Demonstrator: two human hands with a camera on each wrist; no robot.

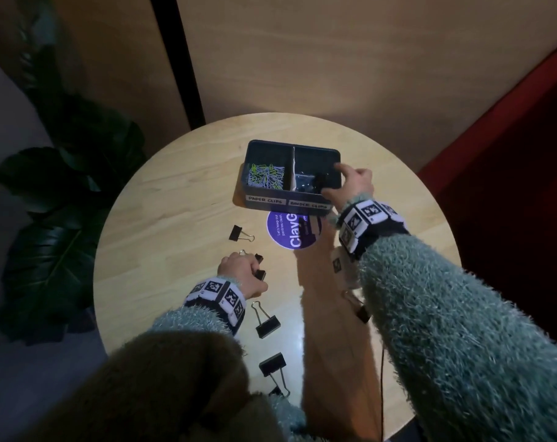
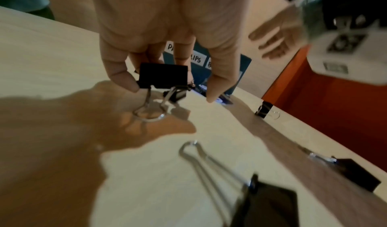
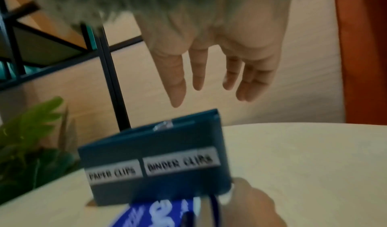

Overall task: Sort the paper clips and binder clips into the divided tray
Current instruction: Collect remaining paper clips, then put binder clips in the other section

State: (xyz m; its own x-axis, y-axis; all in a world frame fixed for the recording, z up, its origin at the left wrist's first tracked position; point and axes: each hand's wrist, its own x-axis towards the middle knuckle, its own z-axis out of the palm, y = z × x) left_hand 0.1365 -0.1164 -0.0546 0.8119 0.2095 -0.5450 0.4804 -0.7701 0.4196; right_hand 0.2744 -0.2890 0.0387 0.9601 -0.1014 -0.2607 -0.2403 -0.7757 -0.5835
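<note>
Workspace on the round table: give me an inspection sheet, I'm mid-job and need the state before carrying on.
Surface: round pale wooden table, lit from above.
Job's things: dark divided tray with "PAPER CLIPS" and "BINDER CLIPS" labels; coloured paper clips in its left compartment, black binder clips in its right. Loose black binder clips on the table.
Clutter: round purple sticker in front of the tray.
Grippers: left hand pinches a small black binder clip; right hand open over the tray's right compartment, fingers straight.
Cables: thin dark cable near the table's near edge.
Surroundings: dark green plant at left, red panel at right.
</note>
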